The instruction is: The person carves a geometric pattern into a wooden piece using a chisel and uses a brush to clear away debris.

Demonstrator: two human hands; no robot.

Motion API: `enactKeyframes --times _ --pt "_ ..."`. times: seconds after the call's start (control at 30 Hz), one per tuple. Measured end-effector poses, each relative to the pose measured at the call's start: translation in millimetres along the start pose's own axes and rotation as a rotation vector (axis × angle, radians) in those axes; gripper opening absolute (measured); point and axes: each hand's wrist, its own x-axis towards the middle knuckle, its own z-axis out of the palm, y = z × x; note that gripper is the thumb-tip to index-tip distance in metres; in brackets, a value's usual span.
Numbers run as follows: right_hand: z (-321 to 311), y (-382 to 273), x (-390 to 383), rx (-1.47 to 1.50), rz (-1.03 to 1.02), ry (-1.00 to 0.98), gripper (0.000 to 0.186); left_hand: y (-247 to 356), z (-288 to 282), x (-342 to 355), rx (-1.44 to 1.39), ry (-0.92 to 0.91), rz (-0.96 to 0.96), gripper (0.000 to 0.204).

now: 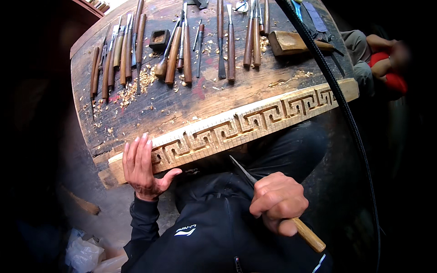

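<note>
A long pale wooden board (246, 111) with a carved meander pattern and pencilled grid lies at a slant along the near edge of the table. My left hand (144, 170) rests on its left end, fingers extended flat and thumb spread out along the near side. My right hand (280, 204) is wrapped round a long chisel-like tool (309, 234) with a light wooden handle; its narrow metal tip points up-left, below the board and apart from it in the picture, over my dark-clothed lap.
Several wooden-handled carving tools (231, 50), wood shavings (146, 78), a small dark block (159, 40) and a wooden mallet (291, 43) lie on the worn table (182, 100). A black cable (346, 113) crosses the right side. Another person (357, 45) sits beyond it. Plastic bags (84, 252) lie lower left.
</note>
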Motion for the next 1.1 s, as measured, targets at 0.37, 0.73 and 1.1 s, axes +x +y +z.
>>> enactKeyframes --times 0.37,0.73,1.1 --pt "-24.5 1.6 22.6 0.061 0.013 -0.189 0.069 -1.7 12.2 6.2 -0.057 -0.092 0.019 0.102" --pt "-87.4 -4.1 101.2 0.053 0.068 -0.286 0.063 51.9 3.9 34.9 -0.43 0.102 0.16 0.072" --pt "-72.2 11.5 96.8 0.089 0.357 -0.072 0.072 89.1 62.2 101.1 -1.161 0.165 0.044 0.062"
